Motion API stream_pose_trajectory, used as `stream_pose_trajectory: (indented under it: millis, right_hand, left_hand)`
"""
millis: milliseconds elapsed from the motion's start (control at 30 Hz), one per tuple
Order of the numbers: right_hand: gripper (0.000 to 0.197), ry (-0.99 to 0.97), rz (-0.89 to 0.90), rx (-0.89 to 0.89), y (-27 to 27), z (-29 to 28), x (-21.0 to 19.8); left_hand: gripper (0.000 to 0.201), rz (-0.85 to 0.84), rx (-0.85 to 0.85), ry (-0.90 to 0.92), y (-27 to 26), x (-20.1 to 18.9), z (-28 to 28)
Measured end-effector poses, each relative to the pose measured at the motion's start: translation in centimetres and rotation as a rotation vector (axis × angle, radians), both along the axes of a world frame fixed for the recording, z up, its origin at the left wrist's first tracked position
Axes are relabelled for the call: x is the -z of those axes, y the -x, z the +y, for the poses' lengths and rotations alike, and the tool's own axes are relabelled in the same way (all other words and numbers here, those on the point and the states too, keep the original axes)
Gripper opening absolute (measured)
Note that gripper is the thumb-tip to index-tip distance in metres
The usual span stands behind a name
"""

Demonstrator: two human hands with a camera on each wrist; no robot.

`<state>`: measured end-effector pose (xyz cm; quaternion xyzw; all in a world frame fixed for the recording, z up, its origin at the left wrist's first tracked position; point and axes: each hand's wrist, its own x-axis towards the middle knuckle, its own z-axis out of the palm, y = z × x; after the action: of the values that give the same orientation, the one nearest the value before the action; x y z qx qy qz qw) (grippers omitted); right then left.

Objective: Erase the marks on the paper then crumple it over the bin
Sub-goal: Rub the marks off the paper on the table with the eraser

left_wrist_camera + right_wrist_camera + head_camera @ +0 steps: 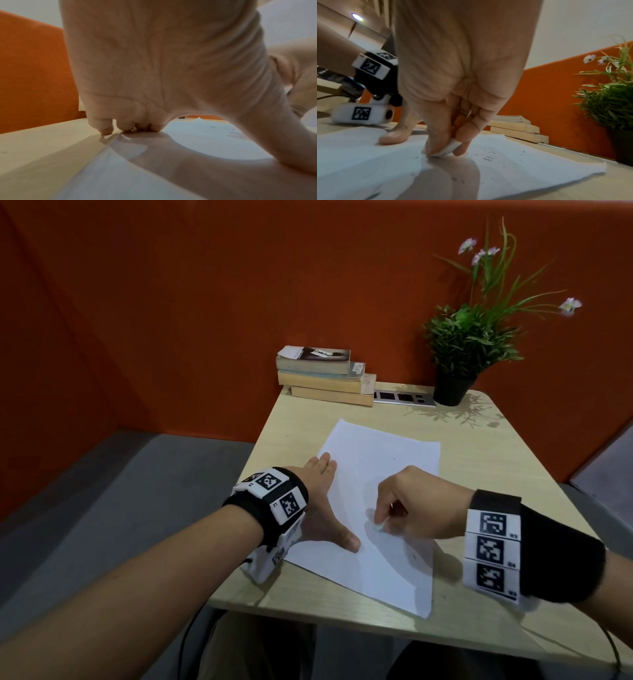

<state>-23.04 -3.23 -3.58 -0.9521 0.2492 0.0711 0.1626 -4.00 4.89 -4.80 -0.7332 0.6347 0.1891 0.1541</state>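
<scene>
A white sheet of paper [376, 474] lies on the light wooden table [479, 460]. My left hand [322, 508] presses flat on the sheet's left edge, fingers straight and thumb spread; in the left wrist view the fingertips [106, 130] touch the table and paper [205, 142]. My right hand [411, 505] pinches a small white eraser [378, 526] and holds it against the sheet near its middle. The right wrist view shows the eraser [448, 148] between thumb and fingers, with small dark specks on the paper [539, 162] around it. No bin is in view.
A stack of books [325, 376] stands at the table's back edge, with a socket strip [404, 398] and a potted plant [455, 354] to their right. An orange partition [205, 302] surrounds the table. Grey floor lies to the left.
</scene>
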Motion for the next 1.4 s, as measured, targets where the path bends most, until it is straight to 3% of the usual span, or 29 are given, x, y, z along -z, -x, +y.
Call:
stream_pose_trajectory:
  millis: [233,367,700,800,967,1100,1400]
  right_hand:
    - [0.005,0.077,-0.169,0.157,-5.0,-3.0,0.1]
    - [0.008,0.101,-0.133,0.17,-6.8,-4.1,0.2]
    - [0.012,0.002,-0.05,-0.008,0.4,0.4,0.5]
    - [0.011,-0.009,-0.048,0.003,-0.3,-0.3,0.0]
    - [0.007,0.066,-0.205,0.15,-4.5,-3.6,0.1]
    - [0.007,0.098,-0.18,0.183,-6.5,-4.4,0.3]
    - [0.01,0.038,-0.1,-0.013,0.1,0.3,0.8]
  left_hand:
    - [0.151,0.011,-0.002,0.016,-0.2,0.0,0.0]
    - [0.153,0.017,0.001,-0.011,-0.5,-0.1,-0.4]
    - [0.159,-0.02,0.004,-0.025,-0.4,0.8,-0.7]
    - [0.159,-0.009,0.0,-0.018,-0.5,0.7,-0.6]
    - [0.157,0.011,0.003,-0.02,-0.6,0.3,-0.4]
    - [0.154,0.017,0.007,-0.034,-0.6,-0.2,-0.5]
    - [0.155,-0.008,0.003,-0.03,-0.3,0.4,-0.3]
